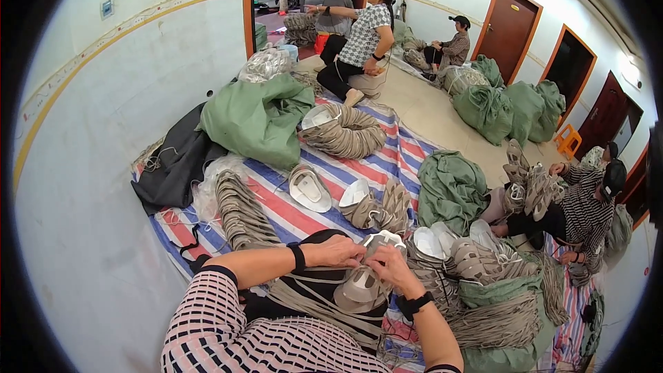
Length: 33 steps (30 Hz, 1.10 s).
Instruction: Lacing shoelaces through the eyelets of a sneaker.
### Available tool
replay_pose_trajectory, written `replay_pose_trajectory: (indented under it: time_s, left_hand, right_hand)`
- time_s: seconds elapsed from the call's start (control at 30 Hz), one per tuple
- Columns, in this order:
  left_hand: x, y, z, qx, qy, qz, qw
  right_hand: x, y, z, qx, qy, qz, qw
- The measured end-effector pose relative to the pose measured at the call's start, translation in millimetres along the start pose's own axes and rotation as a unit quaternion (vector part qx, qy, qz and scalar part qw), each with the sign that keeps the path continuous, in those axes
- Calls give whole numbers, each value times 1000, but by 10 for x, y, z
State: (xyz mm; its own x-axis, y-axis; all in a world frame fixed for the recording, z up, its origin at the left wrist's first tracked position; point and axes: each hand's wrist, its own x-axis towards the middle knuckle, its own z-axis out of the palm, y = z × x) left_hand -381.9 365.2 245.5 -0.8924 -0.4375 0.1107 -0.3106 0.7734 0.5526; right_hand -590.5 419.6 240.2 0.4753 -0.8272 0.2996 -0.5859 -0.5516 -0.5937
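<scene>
On my lap lies a taupe shoe upper [362, 289] with cut-out openings and a white edge at its far end. My left hand [336, 251] pinches its upper part from the left. My right hand [389, 264] grips the same upper from the right, fingertips close to the left ones. Anything small between my fingers is hidden. Long taupe laces [311, 306] lie across my dark-clad legs. Just beyond my hands, more shoe uppers [376, 208] sit in a small group, and a single upper [310, 188] with a white lining lies farther left.
Left of me stretches a row of nested uppers [242, 211]. A coiled stack [343, 131] and a green sack [259, 119] lie farther off on the striped sheet [276, 197]. At right are a bundle of laces [497, 322] and a seated co-worker [583, 207]; others work beyond.
</scene>
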Motion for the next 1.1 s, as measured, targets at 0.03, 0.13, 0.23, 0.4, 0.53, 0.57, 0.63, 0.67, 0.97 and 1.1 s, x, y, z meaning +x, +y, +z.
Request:
replay_pose_trajectory:
  time_s: [0.03,0.13,0.23,0.4,0.53,0.57,0.63,0.67,0.97,1.1]
  left_hand:
    - [-4,9,7,0,-1,-1,1000]
    - [-43,16,64,5,12,0,1000]
    - [-67,8,86,13,21,-1,1000]
    - [-62,55,71,40,20,-17,999]
    - [-57,26,96,-9,24,0,1000]
    - [-52,9,93,-12,22,-3,1000]
    - [-52,-8,138,-25,28,-3,999]
    - [-61,-19,160,-24,29,-9,999]
    - [-38,27,126,-64,23,32,997]
    - [-55,68,-25,35,35,61,997]
  right_hand:
    - [25,13,13,5,-3,40,999]
    - [88,-3,49,-69,-43,38,996]
    - [158,-69,-19,-99,-104,54,988]
    - [178,-41,-13,-83,-133,74,985]
    - [105,-70,-7,-93,-114,22,989]
    - [99,-91,-10,-89,-116,29,989]
    - [82,-161,-44,-131,-92,-25,987]
    - [91,-212,-67,-165,-80,-64,981]
    - [-89,51,-147,-270,45,-149,950]
    - [-346,700,-1021,-522,194,146,818]
